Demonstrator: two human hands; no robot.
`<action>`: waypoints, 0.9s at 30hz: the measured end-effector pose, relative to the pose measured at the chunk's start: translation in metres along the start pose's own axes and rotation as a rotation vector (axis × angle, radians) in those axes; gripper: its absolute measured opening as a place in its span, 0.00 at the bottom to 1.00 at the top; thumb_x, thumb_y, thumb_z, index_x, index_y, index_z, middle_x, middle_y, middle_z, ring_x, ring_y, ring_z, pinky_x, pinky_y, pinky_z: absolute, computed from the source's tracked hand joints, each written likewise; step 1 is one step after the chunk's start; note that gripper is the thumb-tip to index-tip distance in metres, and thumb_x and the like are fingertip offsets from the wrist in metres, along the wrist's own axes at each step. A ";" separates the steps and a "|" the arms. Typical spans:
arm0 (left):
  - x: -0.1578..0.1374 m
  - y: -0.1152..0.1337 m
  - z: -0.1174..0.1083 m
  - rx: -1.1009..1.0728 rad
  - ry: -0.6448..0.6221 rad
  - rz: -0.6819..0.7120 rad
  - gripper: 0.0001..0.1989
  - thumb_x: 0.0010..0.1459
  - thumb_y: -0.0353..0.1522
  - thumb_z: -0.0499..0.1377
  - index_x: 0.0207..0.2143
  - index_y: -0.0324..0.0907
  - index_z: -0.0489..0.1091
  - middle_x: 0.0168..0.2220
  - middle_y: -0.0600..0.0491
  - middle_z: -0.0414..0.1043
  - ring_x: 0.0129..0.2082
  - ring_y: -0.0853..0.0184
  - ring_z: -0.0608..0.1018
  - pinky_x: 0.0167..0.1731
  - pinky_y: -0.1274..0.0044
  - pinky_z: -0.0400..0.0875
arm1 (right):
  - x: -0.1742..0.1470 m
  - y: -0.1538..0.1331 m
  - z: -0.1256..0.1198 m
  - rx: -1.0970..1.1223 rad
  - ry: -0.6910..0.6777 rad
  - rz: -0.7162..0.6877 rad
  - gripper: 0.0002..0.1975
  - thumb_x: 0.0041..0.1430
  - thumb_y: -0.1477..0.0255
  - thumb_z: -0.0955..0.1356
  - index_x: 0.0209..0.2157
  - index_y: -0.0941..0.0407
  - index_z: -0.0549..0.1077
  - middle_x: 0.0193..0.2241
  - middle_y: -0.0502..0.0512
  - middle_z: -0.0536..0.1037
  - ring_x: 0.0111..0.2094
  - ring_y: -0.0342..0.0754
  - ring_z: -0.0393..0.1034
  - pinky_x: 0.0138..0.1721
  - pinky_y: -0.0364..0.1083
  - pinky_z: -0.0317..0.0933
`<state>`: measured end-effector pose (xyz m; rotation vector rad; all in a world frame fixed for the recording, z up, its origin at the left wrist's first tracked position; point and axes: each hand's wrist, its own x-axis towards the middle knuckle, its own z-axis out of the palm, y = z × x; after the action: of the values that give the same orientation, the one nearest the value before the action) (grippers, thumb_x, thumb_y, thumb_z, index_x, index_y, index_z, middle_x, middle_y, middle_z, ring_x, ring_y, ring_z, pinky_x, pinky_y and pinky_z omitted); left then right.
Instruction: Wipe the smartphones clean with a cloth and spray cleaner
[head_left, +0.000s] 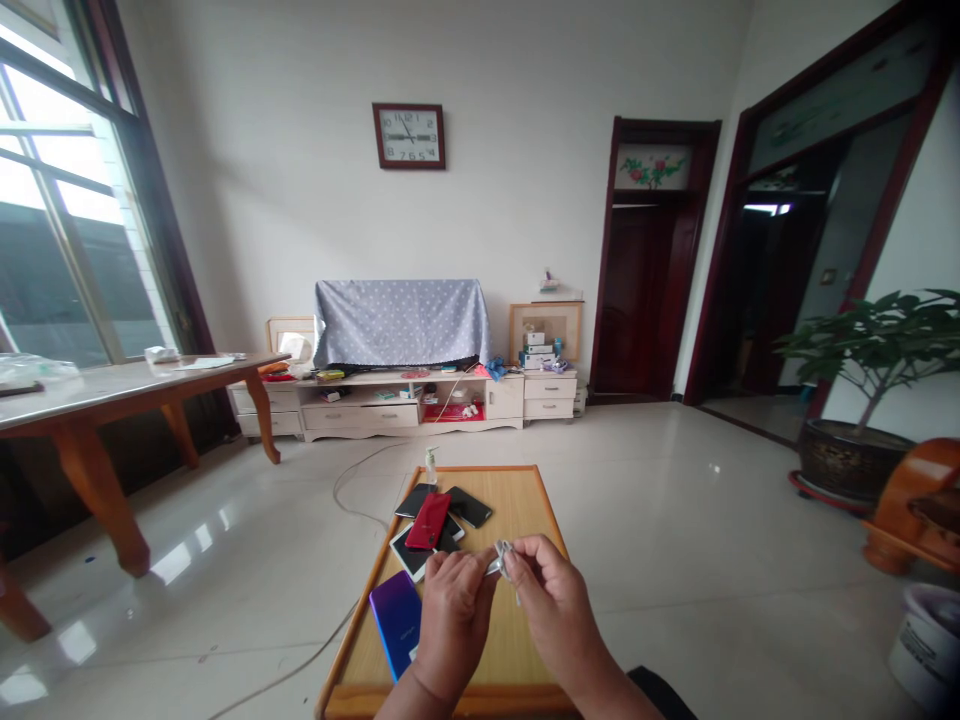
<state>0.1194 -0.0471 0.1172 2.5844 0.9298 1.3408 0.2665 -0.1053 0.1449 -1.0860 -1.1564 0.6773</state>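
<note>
Both my hands are closed over the low wooden table (517,500), close together. Between them is a small whitish-grey thing (500,560), perhaps bunched up, too small to name. My left hand (456,615) grips its left end with curled fingers. My right hand (553,600) pinches its right end between thumb and fingers. Left of my left hand lies a blue-purple phone (393,612), face down. Farther back, a red phone (430,521) rests on a pile with a white-framed device (407,553). A black phone (474,508) lies to the right of the red one.
A clear pump bottle (430,470) stands at the table's far end. A cable (300,665) runs over the floor on the left. Beyond are a low white cabinet (360,420), a large table (97,395) at left and a potted plant (855,450) at right.
</note>
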 end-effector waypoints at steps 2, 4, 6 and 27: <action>-0.002 0.000 0.000 -0.009 0.021 -0.008 0.12 0.68 0.32 0.54 0.53 0.47 0.70 0.38 0.52 0.79 0.38 0.64 0.77 0.41 0.69 0.63 | 0.006 0.005 -0.003 -0.029 0.035 0.005 0.19 0.61 0.51 0.68 0.36 0.54 0.73 0.29 0.51 0.74 0.30 0.46 0.64 0.33 0.44 0.61; -0.005 -0.001 0.000 -0.020 0.038 -0.025 0.12 0.68 0.33 0.54 0.51 0.47 0.70 0.38 0.52 0.78 0.37 0.64 0.77 0.42 0.70 0.63 | 0.016 0.015 -0.010 -0.076 0.108 0.047 0.21 0.59 0.49 0.69 0.35 0.54 0.74 0.28 0.51 0.74 0.29 0.46 0.64 0.32 0.44 0.60; -0.006 -0.001 0.000 -0.028 0.036 -0.045 0.11 0.68 0.33 0.55 0.51 0.48 0.71 0.37 0.52 0.78 0.36 0.65 0.77 0.41 0.70 0.64 | 0.023 0.026 -0.018 -0.121 0.165 0.078 0.22 0.57 0.48 0.69 0.34 0.54 0.74 0.27 0.51 0.74 0.27 0.46 0.63 0.30 0.45 0.59; -0.010 0.003 0.016 -0.116 -0.026 -0.163 0.10 0.68 0.37 0.54 0.45 0.48 0.73 0.32 0.54 0.76 0.33 0.65 0.74 0.39 0.72 0.62 | 0.008 0.023 -0.006 -0.175 0.085 -0.015 0.18 0.63 0.52 0.65 0.33 0.52 0.71 0.26 0.49 0.73 0.28 0.46 0.65 0.30 0.43 0.59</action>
<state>0.1288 -0.0519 0.1014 2.3788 1.0029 1.2748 0.2766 -0.0916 0.1270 -1.2398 -1.1655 0.5207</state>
